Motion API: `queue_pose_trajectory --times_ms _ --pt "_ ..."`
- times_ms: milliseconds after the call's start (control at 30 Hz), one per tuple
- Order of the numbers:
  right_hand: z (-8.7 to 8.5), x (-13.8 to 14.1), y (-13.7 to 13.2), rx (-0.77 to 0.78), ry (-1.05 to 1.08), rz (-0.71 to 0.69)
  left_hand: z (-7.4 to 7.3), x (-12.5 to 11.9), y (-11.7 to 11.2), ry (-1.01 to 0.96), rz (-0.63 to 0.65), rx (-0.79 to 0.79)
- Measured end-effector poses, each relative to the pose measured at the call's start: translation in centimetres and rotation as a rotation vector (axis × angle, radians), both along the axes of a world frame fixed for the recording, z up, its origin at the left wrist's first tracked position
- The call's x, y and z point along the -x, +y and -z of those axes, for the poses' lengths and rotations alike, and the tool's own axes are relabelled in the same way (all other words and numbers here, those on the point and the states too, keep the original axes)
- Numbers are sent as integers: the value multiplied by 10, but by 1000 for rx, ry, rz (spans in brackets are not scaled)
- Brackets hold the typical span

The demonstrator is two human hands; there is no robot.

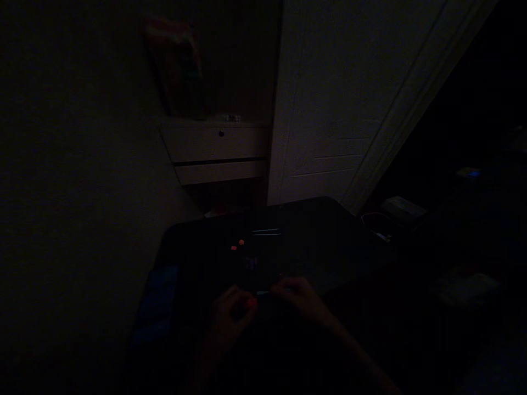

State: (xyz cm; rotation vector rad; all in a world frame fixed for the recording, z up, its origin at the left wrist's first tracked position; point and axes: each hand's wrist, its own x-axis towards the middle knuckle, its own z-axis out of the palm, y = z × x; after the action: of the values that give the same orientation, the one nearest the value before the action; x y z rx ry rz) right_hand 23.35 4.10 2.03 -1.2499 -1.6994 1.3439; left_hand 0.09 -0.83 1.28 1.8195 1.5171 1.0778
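The scene is very dark. My left hand [230,315] is curled at the near edge of a small dark table [329,247], its fingers pinched on a small orange-red piece [252,302]. My right hand [298,296] is close beside it, fingers bent around a thin pale tool-like thing [262,293] that points at the piece; I cannot name it. Two more small orange pieces [237,244] lie further back on the table, with a faint purplish bit [251,263] between them and my hands.
A thin metallic pair of rods or tweezers [267,232] lies at the table's far side. A blue object [158,296] sits at the left edge. Behind are a pale drawer unit [214,145], a white door [341,109] and dim boxes [403,208] at right.
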Motion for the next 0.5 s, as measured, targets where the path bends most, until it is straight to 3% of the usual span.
queue_pose_trajectory --times_ms 300,500 --pt "-1 20 -7 1 -7 -29 7 -6 3 110 -42 -37" --pt "-1 17 -11 5 -20 12 4 -5 2 15 36 -25"
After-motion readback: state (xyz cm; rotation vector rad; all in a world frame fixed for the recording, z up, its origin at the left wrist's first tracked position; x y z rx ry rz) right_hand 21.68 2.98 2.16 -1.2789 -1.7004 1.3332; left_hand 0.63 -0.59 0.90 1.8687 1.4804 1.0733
